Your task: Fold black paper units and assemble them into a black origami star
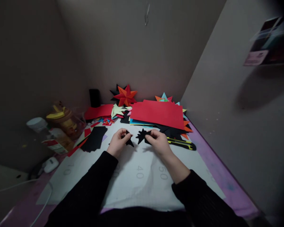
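Note:
Between the fingertips of my left hand point(120, 141) is a small black folded-paper piece point(129, 143) with pointed tips. My right hand point(158, 141) pinches a second black paper piece point(142, 135), whose several points fan out like part of a star. A narrow gap separates the two pieces, and both hands are just above the white sheet point(130, 189). Under and beside my right hand lies a yellow and black utility knife point(181, 143). To the left of my left hand rests a stack of black paper point(94, 138).
Red paper sheets point(158, 114) lie behind my hands, over other coloured sheets. A red-orange paper star point(126, 95) leans at the back wall. Bottles, a yellow-lidded cup point(58, 116) and a white earphone case point(50, 164) stand at the left. A white cable point(48, 195) crosses the front left.

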`<state>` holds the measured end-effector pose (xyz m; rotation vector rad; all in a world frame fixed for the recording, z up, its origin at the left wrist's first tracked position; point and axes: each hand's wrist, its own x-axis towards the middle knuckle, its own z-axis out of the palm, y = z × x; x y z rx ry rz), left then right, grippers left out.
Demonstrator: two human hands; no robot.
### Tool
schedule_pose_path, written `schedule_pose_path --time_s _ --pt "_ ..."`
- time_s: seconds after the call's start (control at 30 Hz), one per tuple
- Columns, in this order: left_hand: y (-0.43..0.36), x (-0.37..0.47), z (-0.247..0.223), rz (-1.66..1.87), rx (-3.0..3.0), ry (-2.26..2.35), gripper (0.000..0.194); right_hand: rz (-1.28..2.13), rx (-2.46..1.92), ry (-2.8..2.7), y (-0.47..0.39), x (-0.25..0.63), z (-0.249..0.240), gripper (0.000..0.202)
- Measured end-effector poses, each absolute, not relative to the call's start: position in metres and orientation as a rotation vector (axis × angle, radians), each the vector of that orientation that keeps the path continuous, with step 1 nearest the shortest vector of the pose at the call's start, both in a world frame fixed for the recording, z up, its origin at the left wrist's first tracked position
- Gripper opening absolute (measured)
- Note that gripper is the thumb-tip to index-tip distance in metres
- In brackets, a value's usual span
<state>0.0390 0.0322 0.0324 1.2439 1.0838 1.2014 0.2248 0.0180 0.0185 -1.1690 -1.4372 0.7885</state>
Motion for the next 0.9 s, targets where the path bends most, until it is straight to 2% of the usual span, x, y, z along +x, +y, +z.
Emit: schedule_pose_path --time_s 0.1,0.2,0.37,0.9 --pt "0.031 0.040 0.031 1.179 1.212 1.100 0.021 0.592 -1.207 -1.443 0.019 0.226 0.017 0.018" --pt "0.030 0.041 0.030 1.110 1.186 1.065 0.020 0.533 -1.187 -1.471 0.017 0.222 0.018 0.018" --pt "0.029 0.043 0.025 1.081 1.173 1.062 0.019 0.516 -1.162 -1.490 0.012 0.217 0.022 0.011" --pt "0.029 0.048 0.017 1.134 1.166 1.080 0.024 0.619 -1.165 -1.492 0.013 0.216 0.021 0.014"
